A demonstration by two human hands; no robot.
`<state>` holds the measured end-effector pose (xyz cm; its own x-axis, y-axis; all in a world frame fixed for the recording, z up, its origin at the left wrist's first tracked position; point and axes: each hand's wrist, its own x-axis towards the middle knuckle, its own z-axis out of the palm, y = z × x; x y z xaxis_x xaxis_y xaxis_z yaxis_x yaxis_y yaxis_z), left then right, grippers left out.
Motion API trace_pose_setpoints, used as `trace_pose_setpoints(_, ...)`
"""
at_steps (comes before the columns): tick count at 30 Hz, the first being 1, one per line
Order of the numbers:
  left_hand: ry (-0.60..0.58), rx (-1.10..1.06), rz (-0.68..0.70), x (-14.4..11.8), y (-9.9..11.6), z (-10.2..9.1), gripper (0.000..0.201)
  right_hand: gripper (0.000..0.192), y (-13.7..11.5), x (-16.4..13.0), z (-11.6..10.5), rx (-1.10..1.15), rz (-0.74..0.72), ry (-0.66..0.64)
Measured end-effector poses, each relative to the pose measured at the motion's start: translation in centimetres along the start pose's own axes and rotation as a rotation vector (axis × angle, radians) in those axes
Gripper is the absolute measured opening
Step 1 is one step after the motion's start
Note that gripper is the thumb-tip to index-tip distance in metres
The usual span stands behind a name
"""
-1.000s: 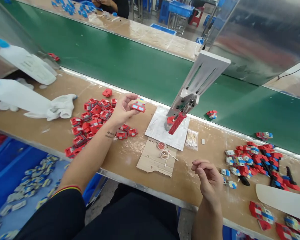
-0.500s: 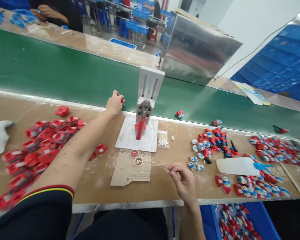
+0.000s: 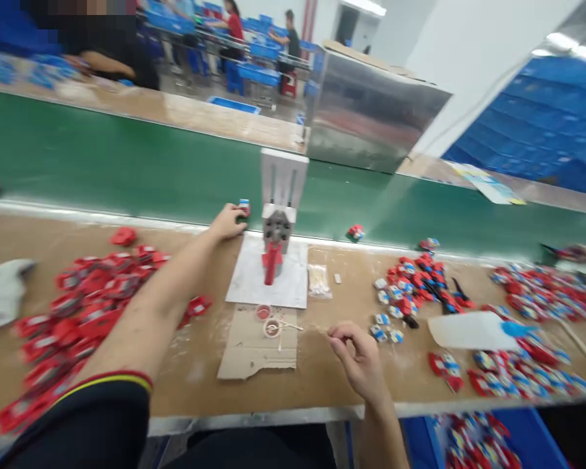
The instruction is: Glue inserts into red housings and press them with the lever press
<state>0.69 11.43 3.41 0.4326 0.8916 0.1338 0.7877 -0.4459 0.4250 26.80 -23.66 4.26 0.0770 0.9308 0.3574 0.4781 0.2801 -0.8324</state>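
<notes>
My left hand (image 3: 228, 222) reaches to the near edge of the green conveyor belt, left of the clamp press. Its fingertips are closed around a small red, white and blue toy part (image 3: 244, 207). Above the tabletop, my right hand (image 3: 355, 357) has thumb and forefinger pinched together; whatever may be between them cannot be made out. A toggle press with a red handle (image 3: 270, 266) stands on a white base plate (image 3: 241, 286). Two small cups, one with red contents (image 3: 264, 313) and one with swabs (image 3: 272, 327), sit on torn cardboard (image 3: 244, 358).
Red plastic shells (image 3: 92, 293) are heaped on the left near a white glove (image 3: 2, 293). Red-blue toy parts (image 3: 400, 286) and a white bottle (image 3: 463, 331) lie right. Swabs in a bag (image 3: 319, 280) lie beside the plate. Another person's hand (image 3: 583, 254) is at far right.
The view has tilted slightly upward. My left hand has turned and lowered slightly, showing more of the toy part. Another person's hand now touches the black-and-red piece at right.
</notes>
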Motion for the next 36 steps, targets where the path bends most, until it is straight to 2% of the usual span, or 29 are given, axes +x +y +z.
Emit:
trace_pose_setpoints(2, -0.025, 0.051, -0.051, -0.9, -1.7, -1.7, 0.028, 0.022, 0.5, -0.3, 0.0, 0.01, -0.013, 0.008)
trace_pose_setpoints(6, -0.11, 0.09, -0.067, -4.0, -5.4, -5.4, 0.038, 0.02, 1.8, -0.3, -0.1, 0.014, -0.03, -0.016)
trace_pose_setpoints(10, -0.245, 0.145, -0.121, -10.9, -8.5, -9.3, 0.04, 0.02, 1.9, 0.8, 1.0, 0.003, -0.083, -0.154)
trace_pose_setpoints(12, -0.311, 0.169, -0.154, -14.1, -9.3, -10.0, 0.04, 0.019, 1.6, 1.8, 1.9, -0.006, -0.131, -0.208)
trace_pose_setpoints(14, -0.359, 0.198, -0.163, -16.2, -9.4, -9.6, 0.048, 0.018, 1.0, 3.0, 2.8, -0.022, -0.171, -0.243)
trace_pose_setpoints(16, -0.367, 0.239, -0.161, -16.9, -9.3, -8.5, 0.055, 0.015, 0.4, 4.4, 3.4, -0.05, -0.194, -0.288)
trace_pose_setpoints(18, -0.333, 0.248, -0.141, -16.9, -8.9, -7.4, 0.056, 0.014, 0.0, 5.7, 3.7, -0.103, -0.195, -0.355)
trace_pose_setpoints(20, -0.249, 0.153, -0.101, -17.0, -8.4, -6.6, 0.052, 0.018, 0.1, 6.7, 3.8, -0.171, -0.177, -0.432)
trace_pose_setpoints(23, 0.039, -0.252, -0.05, -18.4, -6.0, -5.9, 0.055, 0.024, 0.8, 7.4, 3.8, -0.202, -0.151, -0.532)
trace_pose_setpoints(24, 0.163, -0.444, -0.045, -19.3, -4.6, -5.6, 0.059, 0.025, 1.1, 7.4, 3.9, -0.194, -0.148, -0.559)
trace_pose_setpoints(25, 0.234, -0.645, -0.04, -20.2, -2.9, -5.2, 0.064, 0.025, 1.3, 7.3, 4.0, -0.186, -0.145, -0.584)
trace_pose_setpoints(27, 0.278, -0.933, -0.051, -21.9, 0.7, -3.9, 0.071, 0.024, 1.8, 6.9, 4.5, -0.183, -0.148, -0.627)
trace_pose_setpoints(29, 0.297, -1.027, -0.089, -22.5, 3.6, -2.3, 0.073, 0.025, 2.2, 6.6, 4.8, -0.186, -0.169, -0.649)
trace_pose_setpoints(30, 0.304, -1.019, -0.098, -22.4, 4.4, -1.6, 0.072, 0.026, 2.3, 6.5, 5.0, -0.182, -0.184, -0.649)
trace_pose_setpoints(32, 0.302, -0.898, -0.079, -21.9, 4.6, -0.8, 0.06, 0.026, 2.5, 6.5, 5.0, -0.16, -0.218, -0.625)
trace_pose_setpoints(34, 0.272, -0.676, -0.034, -21.3, 3.2, -1.1, 0.046, 0.024, 2.6, 6.6, 4.9, -0.131, -0.254, -0.587)
trace_pose_setpoints(36, 0.197, -0.408, 0.006, -21.1, 1.1, -2.0, 0.039, 0.022, 2.5, 6.6, 4.8, -0.103, -0.288, -0.539)
